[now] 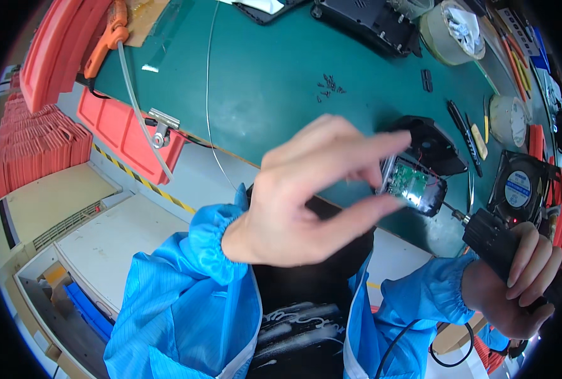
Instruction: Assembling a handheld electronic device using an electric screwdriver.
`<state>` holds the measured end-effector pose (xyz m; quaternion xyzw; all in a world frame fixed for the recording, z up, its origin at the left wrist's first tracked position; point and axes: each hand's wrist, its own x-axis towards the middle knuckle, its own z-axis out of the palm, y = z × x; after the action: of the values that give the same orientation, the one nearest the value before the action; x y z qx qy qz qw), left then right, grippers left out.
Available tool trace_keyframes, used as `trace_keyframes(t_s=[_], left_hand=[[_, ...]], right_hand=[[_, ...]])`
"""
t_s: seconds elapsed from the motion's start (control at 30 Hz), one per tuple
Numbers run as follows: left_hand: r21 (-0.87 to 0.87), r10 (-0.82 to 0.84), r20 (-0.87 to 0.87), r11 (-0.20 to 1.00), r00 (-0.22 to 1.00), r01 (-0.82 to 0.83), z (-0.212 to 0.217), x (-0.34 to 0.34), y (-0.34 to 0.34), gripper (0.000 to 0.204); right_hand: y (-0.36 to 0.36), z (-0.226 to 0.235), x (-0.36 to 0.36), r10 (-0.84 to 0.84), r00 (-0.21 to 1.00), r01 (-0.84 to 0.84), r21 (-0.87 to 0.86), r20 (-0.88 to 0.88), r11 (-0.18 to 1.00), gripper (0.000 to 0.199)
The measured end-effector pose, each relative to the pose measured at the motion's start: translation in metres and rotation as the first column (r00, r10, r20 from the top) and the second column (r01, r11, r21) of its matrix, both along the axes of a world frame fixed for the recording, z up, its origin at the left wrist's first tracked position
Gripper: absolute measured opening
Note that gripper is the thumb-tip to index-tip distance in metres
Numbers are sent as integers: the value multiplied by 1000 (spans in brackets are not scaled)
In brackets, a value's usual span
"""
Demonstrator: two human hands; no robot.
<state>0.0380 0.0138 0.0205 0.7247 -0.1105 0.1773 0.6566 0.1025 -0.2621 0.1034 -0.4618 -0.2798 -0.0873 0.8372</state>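
Note:
My left hand (309, 199) is over the near table edge, slightly blurred, with thumb and index finger spread wide. Its fingertips overlap the left side of a small housing (436, 205) holding a green circuit board (409, 181); whether they touch it I cannot tell. Red wires run from the board towards a black cover (442, 148) lying against it. My right hand (524, 278) is wrapped round a black electric screwdriver (486, 237). The screwdriver's bit points left at the housing's right end, its tip at or very near the edge.
Several small dark screws (330, 86) lie on the green tabletop (262, 76). A black casing (366, 25) and a round tub (452, 35) stand at the back. A black pen-like tool (464, 136) and a fan (518, 186) are on the right. An orange glue gun (108, 38) is at left.

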Motion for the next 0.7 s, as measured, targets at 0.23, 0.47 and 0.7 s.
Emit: trace_keyframes(t_s=[0.23,0.47,0.7], left_hand=[[-59,-61,38,996,997,63,30,-16,2,47],[-102,-30,230,993,973,55,33,-23,-9,43],[5,-39,84,999,996,39,20,-14,-2,39]], right_hand=[[-1,-4,0,-89,993,92,-39,82,995,49],[-4,-7,-7,-91,991,91,0,97,996,50],[-9,-5,-8,-25,998,23,35,56,999,46]])
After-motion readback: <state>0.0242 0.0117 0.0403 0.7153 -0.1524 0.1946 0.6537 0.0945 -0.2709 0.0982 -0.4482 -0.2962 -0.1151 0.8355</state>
